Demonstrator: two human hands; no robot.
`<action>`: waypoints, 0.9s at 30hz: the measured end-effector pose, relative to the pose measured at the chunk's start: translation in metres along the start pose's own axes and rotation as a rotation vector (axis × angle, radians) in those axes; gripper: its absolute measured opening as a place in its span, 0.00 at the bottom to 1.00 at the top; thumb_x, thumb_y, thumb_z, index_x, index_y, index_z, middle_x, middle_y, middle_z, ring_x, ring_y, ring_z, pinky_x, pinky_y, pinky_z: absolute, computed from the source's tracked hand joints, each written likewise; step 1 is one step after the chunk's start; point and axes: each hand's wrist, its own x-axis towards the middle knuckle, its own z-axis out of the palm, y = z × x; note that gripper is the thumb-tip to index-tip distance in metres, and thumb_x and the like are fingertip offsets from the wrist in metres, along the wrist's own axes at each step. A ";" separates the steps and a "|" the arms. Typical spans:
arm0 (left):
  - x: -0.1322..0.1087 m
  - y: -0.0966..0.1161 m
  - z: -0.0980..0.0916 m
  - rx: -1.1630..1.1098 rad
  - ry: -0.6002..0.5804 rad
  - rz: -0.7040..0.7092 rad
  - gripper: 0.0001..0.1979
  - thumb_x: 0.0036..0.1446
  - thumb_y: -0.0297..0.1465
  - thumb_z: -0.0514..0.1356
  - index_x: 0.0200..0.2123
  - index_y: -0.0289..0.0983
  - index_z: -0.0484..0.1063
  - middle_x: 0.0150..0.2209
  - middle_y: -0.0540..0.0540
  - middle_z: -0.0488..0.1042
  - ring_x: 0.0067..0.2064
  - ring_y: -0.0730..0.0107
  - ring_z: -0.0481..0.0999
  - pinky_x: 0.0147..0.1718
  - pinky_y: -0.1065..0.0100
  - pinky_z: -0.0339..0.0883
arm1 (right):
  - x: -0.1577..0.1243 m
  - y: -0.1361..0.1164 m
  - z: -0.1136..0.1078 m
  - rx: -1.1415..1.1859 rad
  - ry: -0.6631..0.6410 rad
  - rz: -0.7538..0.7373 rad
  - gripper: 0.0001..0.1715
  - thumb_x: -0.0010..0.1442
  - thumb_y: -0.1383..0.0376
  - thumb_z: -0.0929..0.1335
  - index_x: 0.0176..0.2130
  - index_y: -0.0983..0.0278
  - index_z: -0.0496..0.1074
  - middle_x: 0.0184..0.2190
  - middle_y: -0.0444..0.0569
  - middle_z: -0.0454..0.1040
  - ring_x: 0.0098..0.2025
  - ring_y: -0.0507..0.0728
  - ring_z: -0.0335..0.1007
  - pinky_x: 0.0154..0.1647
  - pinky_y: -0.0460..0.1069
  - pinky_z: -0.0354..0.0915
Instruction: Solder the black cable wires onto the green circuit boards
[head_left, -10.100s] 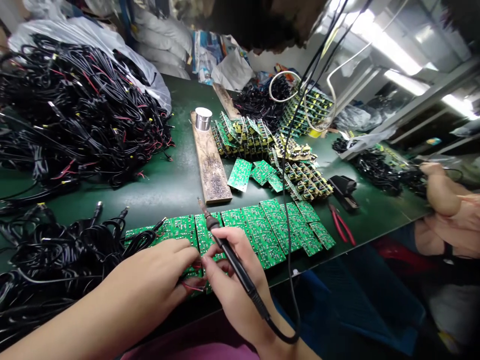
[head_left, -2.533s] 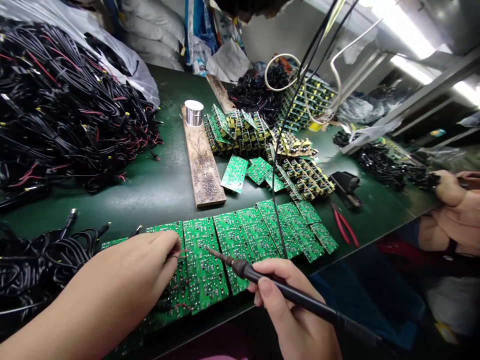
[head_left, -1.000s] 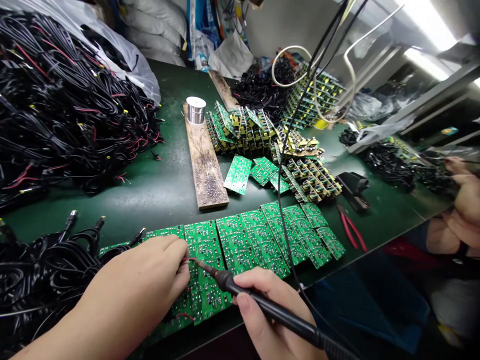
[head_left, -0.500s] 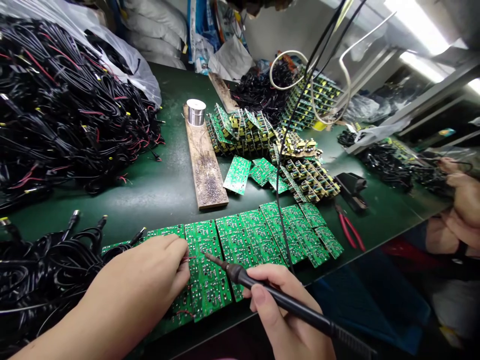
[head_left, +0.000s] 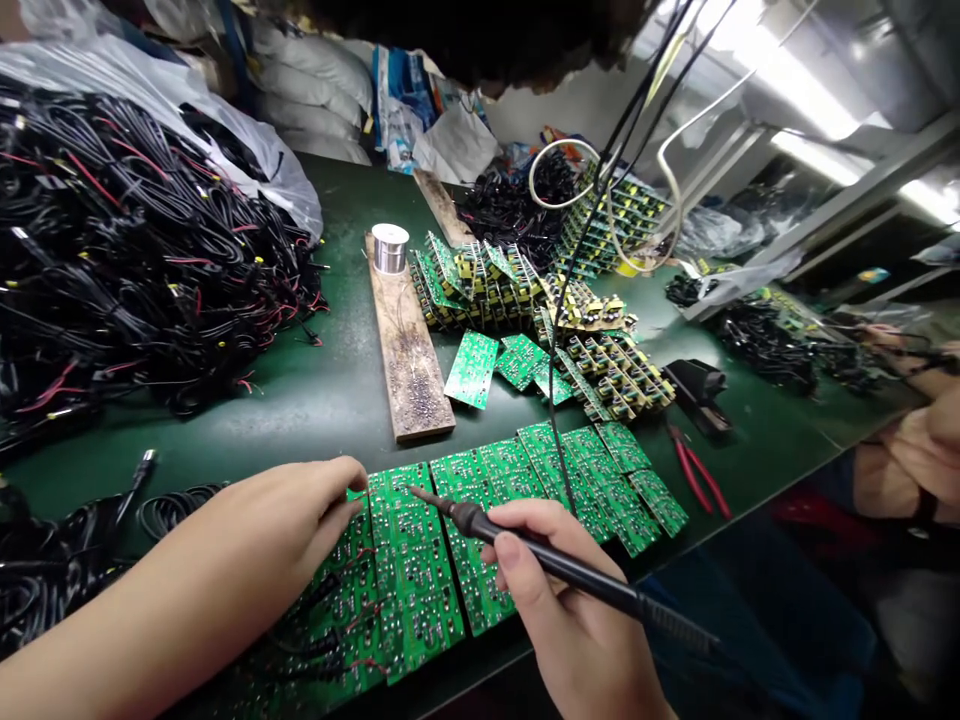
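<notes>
Between its thumb and fingers, my left hand (head_left: 300, 525) pinches a thin red wire (head_left: 363, 494) at the left edge of a green circuit board (head_left: 416, 600). My right hand (head_left: 566, 590) is wrapped round a black soldering iron (head_left: 577, 570), whose tip is over the upper part of that board. More green boards (head_left: 525, 475) lie side by side to the right. Black cables (head_left: 322, 645) with red wire ends rest on the boards below my left hand.
A solder spool (head_left: 390, 250) stands on a wooden plank (head_left: 416, 385). Stacked boards (head_left: 615, 375) and red-handled pliers (head_left: 697, 470) are at the right, a big cable heap (head_left: 142, 240) at the left. A dark cord (head_left: 556, 400) hangs across the boards. Another person's arm (head_left: 919, 450) is far right.
My left hand has moved slightly left, uncovering more red wires and cable ends on the boards. The iron's tip remains over the same board. The view has tilted slightly.
</notes>
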 end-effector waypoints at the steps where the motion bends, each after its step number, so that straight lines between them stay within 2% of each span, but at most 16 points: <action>1: -0.001 0.002 0.001 0.000 -0.010 -0.015 0.21 0.76 0.44 0.49 0.49 0.44 0.81 0.47 0.42 0.88 0.44 0.52 0.87 0.43 0.53 0.77 | 0.003 -0.001 0.000 0.000 0.013 -0.005 0.08 0.78 0.62 0.70 0.52 0.50 0.80 0.37 0.39 0.86 0.30 0.50 0.83 0.28 0.43 0.76; 6: 0.000 0.003 0.001 0.011 -0.026 -0.002 0.18 0.74 0.41 0.51 0.41 0.45 0.80 0.43 0.43 0.87 0.43 0.53 0.85 0.46 0.54 0.77 | 0.011 -0.008 0.004 -0.019 0.006 -0.009 0.08 0.76 0.63 0.71 0.49 0.52 0.82 0.34 0.40 0.86 0.27 0.51 0.82 0.24 0.43 0.75; 10: 0.004 0.003 0.000 -0.037 -0.115 -0.063 0.22 0.74 0.44 0.46 0.47 0.46 0.79 0.47 0.43 0.86 0.49 0.47 0.85 0.51 0.46 0.75 | 0.005 -0.003 0.006 -0.014 0.013 0.031 0.08 0.76 0.63 0.71 0.49 0.51 0.82 0.33 0.39 0.85 0.26 0.51 0.83 0.26 0.44 0.77; 12: 0.004 0.004 -0.001 -0.053 -0.157 -0.113 0.22 0.73 0.46 0.45 0.49 0.46 0.76 0.47 0.42 0.85 0.49 0.46 0.85 0.50 0.44 0.74 | 0.001 0.000 0.004 -0.026 -0.002 0.048 0.08 0.78 0.62 0.70 0.50 0.50 0.82 0.35 0.40 0.86 0.28 0.51 0.83 0.28 0.44 0.78; 16: 0.005 0.007 -0.001 -0.062 -0.202 -0.145 0.20 0.74 0.48 0.43 0.42 0.46 0.70 0.43 0.44 0.82 0.47 0.48 0.82 0.48 0.47 0.71 | -0.001 0.003 0.004 -0.033 -0.038 0.075 0.08 0.80 0.60 0.70 0.52 0.49 0.81 0.37 0.40 0.86 0.30 0.51 0.83 0.31 0.44 0.79; 19: 0.004 0.005 -0.001 -0.093 -0.183 -0.136 0.20 0.74 0.48 0.43 0.44 0.47 0.70 0.43 0.46 0.82 0.46 0.50 0.82 0.47 0.50 0.70 | 0.002 0.002 0.009 0.004 -0.009 0.069 0.08 0.79 0.61 0.70 0.51 0.48 0.81 0.36 0.39 0.85 0.29 0.51 0.83 0.30 0.43 0.78; 23: 0.000 -0.006 -0.001 -0.123 -0.144 -0.107 0.20 0.76 0.49 0.44 0.43 0.48 0.71 0.39 0.49 0.82 0.39 0.57 0.81 0.39 0.56 0.68 | 0.003 0.000 0.012 0.039 -0.027 0.070 0.09 0.79 0.61 0.71 0.53 0.47 0.81 0.37 0.39 0.85 0.31 0.51 0.84 0.31 0.44 0.79; 27: -0.004 -0.014 -0.002 -0.050 -0.015 0.052 0.17 0.76 0.39 0.49 0.43 0.49 0.78 0.42 0.48 0.83 0.40 0.59 0.81 0.36 0.59 0.66 | 0.004 -0.003 0.010 0.045 0.011 0.059 0.08 0.77 0.63 0.71 0.50 0.50 0.82 0.35 0.40 0.85 0.28 0.51 0.83 0.29 0.43 0.79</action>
